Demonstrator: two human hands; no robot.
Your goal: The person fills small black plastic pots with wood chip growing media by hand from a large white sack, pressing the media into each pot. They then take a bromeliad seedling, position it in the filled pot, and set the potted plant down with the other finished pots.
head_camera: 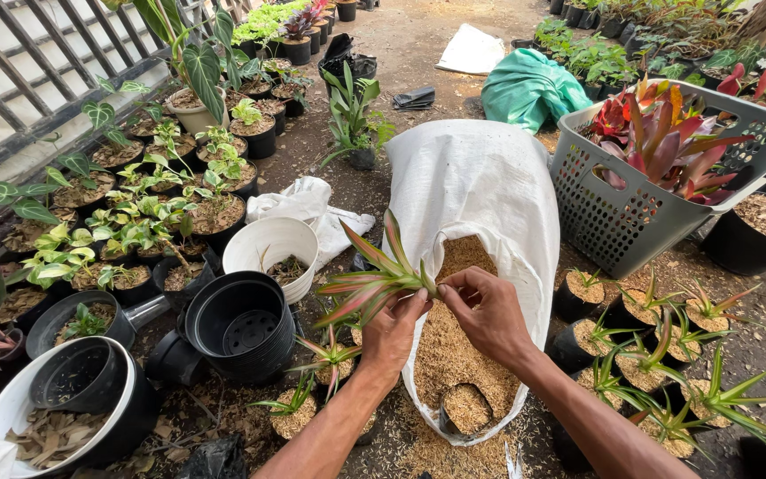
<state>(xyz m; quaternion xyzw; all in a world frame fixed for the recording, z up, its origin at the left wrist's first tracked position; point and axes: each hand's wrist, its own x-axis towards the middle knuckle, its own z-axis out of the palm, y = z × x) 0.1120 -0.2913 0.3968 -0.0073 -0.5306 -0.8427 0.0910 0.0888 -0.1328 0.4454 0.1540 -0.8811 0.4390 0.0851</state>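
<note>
Above the near opening of the white woven sack of tan rice husks (489, 204), the left hand (394, 333) and right hand (489, 312) pinch the base of a light, floppy pink-and-green striped plant cutting (374, 279), whose thin leaves look easily creased, so the firmer stem end seems the safest hold.

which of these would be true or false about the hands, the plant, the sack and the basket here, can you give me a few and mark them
1. Both hands, left hand and right hand, hold one small plant with red-green leaves. True.
2. The white sack holds water. False: it holds dry tan husk.
3. The grey basket is empty. False: red-leaved plants stand in it.
4. A small black pot sits in the husk. True.
</note>
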